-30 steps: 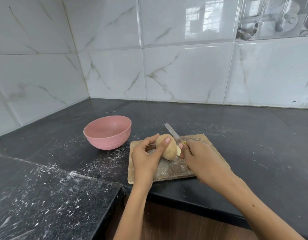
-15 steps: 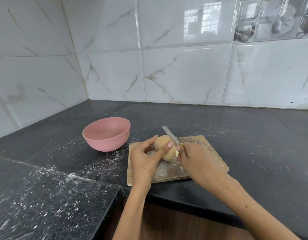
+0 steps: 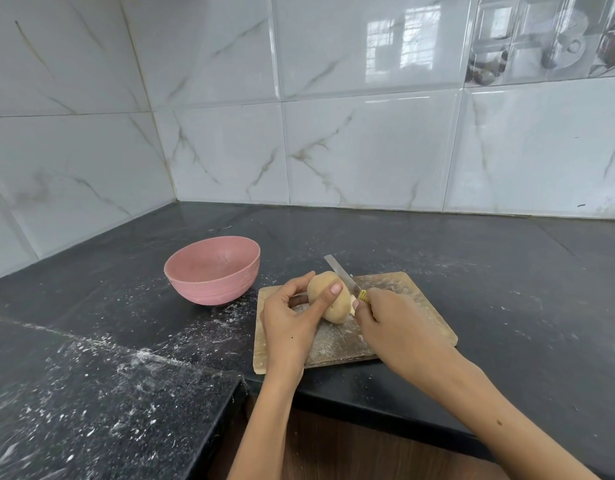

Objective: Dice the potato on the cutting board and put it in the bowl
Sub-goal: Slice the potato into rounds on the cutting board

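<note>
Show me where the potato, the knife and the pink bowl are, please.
potato (image 3: 325,289): head view, on its bare skin between the fingers.
knife (image 3: 339,270): head view, on the flat of the blade above the potato.
pink bowl (image 3: 212,289): head view, on its outer wall facing the camera.

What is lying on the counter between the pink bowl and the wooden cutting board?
Only bare black countertop dusted with white powder separates the pink bowl from the cutting board, as the head view shows.
</note>
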A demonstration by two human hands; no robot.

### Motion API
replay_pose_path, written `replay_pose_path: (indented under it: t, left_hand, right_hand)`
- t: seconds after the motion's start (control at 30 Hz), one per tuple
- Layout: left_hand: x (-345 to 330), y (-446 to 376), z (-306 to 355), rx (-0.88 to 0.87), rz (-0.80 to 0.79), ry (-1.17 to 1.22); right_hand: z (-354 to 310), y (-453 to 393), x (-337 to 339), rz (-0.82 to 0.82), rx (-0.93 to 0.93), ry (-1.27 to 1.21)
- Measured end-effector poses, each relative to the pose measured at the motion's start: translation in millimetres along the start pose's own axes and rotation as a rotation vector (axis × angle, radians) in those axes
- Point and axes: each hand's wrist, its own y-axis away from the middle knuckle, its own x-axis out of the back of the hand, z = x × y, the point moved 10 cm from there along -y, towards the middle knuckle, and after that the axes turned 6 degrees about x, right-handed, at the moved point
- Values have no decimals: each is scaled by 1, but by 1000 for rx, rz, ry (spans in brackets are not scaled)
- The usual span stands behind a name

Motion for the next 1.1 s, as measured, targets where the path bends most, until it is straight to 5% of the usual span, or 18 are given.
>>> replay_pose_path:
  t: [1.1]
  left_hand:
    - [-2, -1, -3, 31, -44, 77]
  right_hand:
    - [-5, -11, -4, -84, -30, 157]
